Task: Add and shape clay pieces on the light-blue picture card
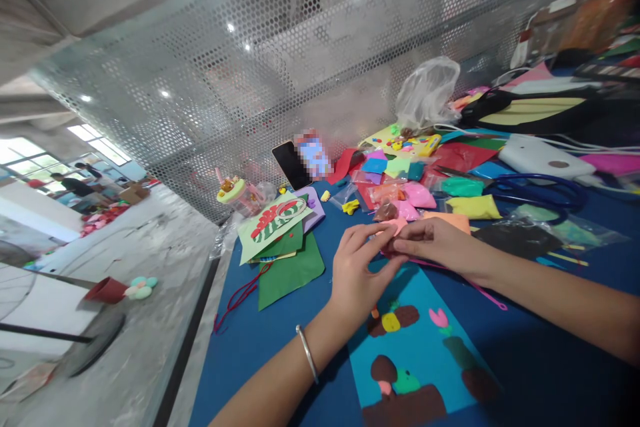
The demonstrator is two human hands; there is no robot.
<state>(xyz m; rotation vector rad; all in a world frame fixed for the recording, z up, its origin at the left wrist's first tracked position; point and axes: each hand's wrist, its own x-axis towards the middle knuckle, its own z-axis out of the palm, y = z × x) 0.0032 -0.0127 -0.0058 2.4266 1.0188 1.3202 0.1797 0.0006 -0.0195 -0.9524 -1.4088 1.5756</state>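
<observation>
My left hand (356, 271) and my right hand (434, 240) meet above the far edge of a blue sheet. Their fingertips pinch a piece of pink modelling clay (399, 225), mostly covered by the fingers. Pressed onto the blue sheet (407, 347) are brown, yellow, green and pink clay shapes, among them a pink tulip (439, 317) and a green figure (407, 381) by a brown mound. A thin pink tool (487, 295) with a looped end pokes out beneath my right forearm. Just beyond my fingers lie packets of pink clay (419, 195).
Green paper (293, 273) and a watermelon picture (275, 223) lie at left near a red cord (243, 293). Two phones, one dark (291, 165), lean against the perforated metal panel (250, 80). A yellow packet (474, 207), blue cable (537, 190) and white device (543, 159) are at right.
</observation>
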